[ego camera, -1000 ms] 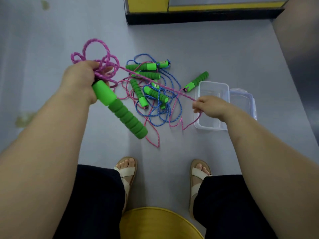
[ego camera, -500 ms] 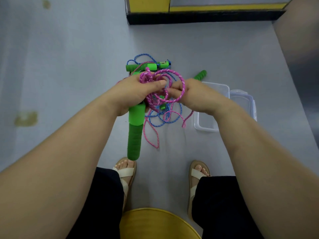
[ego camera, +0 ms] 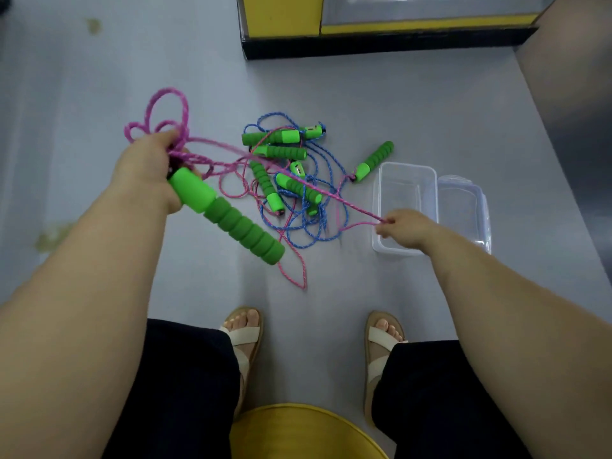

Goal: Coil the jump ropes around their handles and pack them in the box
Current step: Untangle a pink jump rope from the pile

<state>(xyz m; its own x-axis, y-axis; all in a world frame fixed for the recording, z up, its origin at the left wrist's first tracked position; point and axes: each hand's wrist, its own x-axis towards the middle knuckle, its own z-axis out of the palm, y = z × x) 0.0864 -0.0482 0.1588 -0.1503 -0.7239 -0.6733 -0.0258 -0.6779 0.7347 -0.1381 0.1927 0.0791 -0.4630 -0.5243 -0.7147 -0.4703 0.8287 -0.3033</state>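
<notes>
My left hand (ego camera: 149,170) grips the top of a green foam handle (ego camera: 231,220) together with several loops of pink rope (ego camera: 165,120) that stick up above my fingers. From there the pink rope runs taut to my right hand (ego camera: 402,228), which pinches it over the near edge of the clear plastic box (ego camera: 407,173). On the floor between my hands lies a tangle of blue rope (ego camera: 318,226) and pink rope with several green handles (ego camera: 275,137). Another green handle (ego camera: 374,160) lies just left of the box.
The box's clear lid (ego camera: 463,207) lies open to its right. A yellow and black cabinet base (ego camera: 381,48) stands at the back. My sandalled feet (ego camera: 245,336) are on the grey floor, with a yellow stool (ego camera: 298,432) under me. A wall rises at right.
My hands were together over the pile half a second ago. They have pulled apart, the left up and left with the handle, the right toward the box, drawing the pink rope taut.
</notes>
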